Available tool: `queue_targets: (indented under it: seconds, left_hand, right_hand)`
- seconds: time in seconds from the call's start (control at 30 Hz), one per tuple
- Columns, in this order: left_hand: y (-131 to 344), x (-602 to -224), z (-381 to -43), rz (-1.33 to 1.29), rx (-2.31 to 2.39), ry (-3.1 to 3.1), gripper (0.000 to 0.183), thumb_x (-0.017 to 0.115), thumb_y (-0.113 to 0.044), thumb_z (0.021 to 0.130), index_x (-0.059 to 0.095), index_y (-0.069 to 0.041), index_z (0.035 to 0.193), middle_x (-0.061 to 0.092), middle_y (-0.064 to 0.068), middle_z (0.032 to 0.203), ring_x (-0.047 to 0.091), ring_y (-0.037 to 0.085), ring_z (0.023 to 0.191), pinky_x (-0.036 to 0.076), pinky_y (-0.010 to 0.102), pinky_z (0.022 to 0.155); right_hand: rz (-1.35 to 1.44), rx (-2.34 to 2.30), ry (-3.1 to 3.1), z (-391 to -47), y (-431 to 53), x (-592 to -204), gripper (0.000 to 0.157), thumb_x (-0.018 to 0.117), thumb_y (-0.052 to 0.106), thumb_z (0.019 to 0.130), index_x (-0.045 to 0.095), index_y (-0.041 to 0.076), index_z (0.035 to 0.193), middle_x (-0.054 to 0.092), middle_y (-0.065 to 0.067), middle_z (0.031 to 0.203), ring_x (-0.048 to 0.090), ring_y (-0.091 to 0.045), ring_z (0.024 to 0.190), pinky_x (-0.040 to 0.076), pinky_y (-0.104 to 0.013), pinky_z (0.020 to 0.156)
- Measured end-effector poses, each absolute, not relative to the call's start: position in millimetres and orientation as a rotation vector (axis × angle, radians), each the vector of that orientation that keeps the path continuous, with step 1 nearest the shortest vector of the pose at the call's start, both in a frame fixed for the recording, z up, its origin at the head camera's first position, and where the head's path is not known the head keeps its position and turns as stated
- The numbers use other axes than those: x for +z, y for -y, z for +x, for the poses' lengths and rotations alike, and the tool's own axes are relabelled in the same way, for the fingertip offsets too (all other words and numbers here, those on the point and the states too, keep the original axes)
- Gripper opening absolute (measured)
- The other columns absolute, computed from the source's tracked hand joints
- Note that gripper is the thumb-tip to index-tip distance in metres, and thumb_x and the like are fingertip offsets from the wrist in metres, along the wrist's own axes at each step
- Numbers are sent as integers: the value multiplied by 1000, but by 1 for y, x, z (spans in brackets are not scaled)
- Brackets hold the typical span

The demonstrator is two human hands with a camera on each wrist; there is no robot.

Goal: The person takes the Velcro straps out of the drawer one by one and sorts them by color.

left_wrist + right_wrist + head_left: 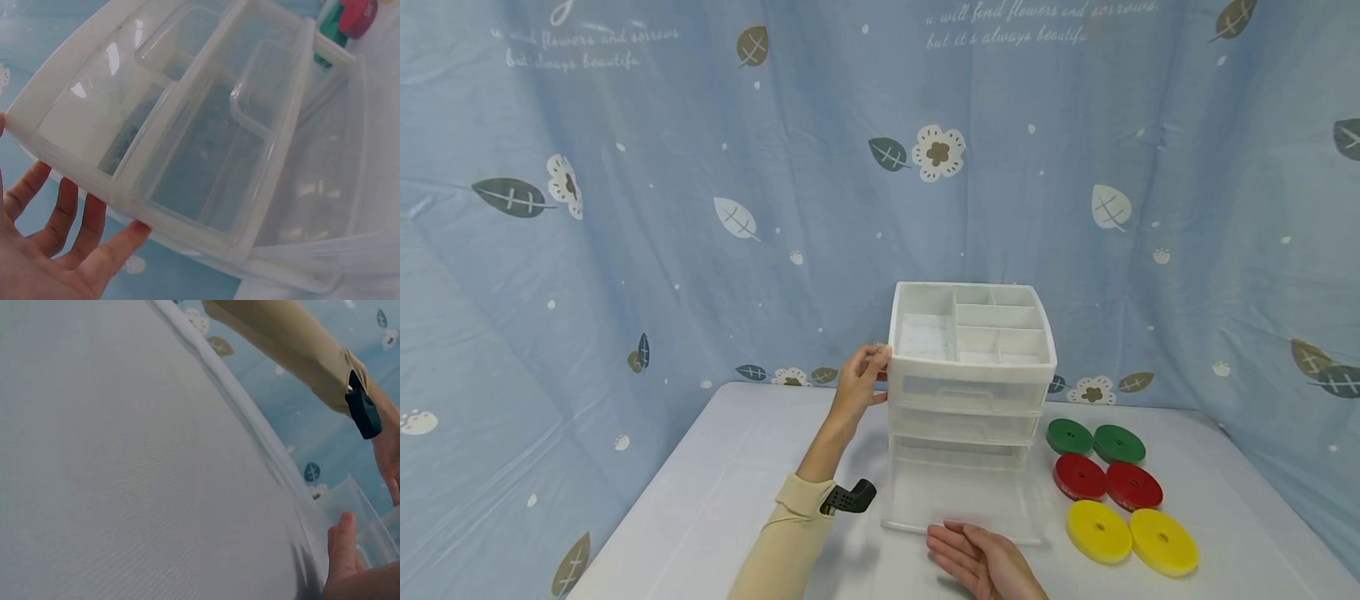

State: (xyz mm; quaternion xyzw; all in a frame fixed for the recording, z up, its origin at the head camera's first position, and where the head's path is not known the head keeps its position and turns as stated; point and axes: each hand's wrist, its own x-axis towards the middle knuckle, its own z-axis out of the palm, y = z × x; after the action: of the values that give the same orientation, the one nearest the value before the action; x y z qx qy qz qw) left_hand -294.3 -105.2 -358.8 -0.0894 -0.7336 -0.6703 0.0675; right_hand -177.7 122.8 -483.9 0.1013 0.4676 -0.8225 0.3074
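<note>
A white drawer unit (972,372) with clear drawers and a divided top tray stands on the table. Its lowest drawer (962,496) is pulled out toward me; the two above are closed. My left hand (856,385) rests against the unit's left side near the top front corner. In the left wrist view, the fingers (59,215) are spread with their tips at the side edge of the unit. My right hand (981,560) is held at the front of the pulled-out drawer, fingers extended and close together. Part of that hand (344,556) shows beside the clear drawer in the right wrist view.
Right of the unit lie flat rolls in pairs: green (1119,444), red (1134,486) and yellow (1163,542). A white cloth covers the table (715,492). Behind hangs a blue curtain (820,183) with leaves and flowers. A black device (850,497) is on my left wrist.
</note>
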Motion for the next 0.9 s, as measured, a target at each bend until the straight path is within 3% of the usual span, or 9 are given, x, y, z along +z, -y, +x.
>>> queue_targets:
  seconds: [0.17,0.43,0.9]
  left_hand:
    - [105,-359,-295,-276,-2020,2209,35,54,-44,100,60,-14,118,62,4,108,61,24,100,57,51,88]
    - [105,-361,-296,-265,-2028,2200,35,54,-43,99,60,-14,118,62,6,110,59,38,110,56,53,89]
    - [104,-359,-294,-267,-2033,2191,34,54,-41,100,59,-14,120,62,6,110,59,38,109,56,53,89]
  right_hand:
    - [232,-2179,-1273,-184,-122,-484,54,30,20,110,14,-13,150,63,-21,131,63,-29,120,49,-39,104]
    - [185,-2214,-1274,-196,-119,-486,54,29,23,110,17,-11,150,54,-24,140,59,-30,125,48,-40,106]
    - [93,-2346,-1202,-227,-115,-485,51,25,19,109,18,-13,148,59,-24,135,61,-27,123,46,-38,107]
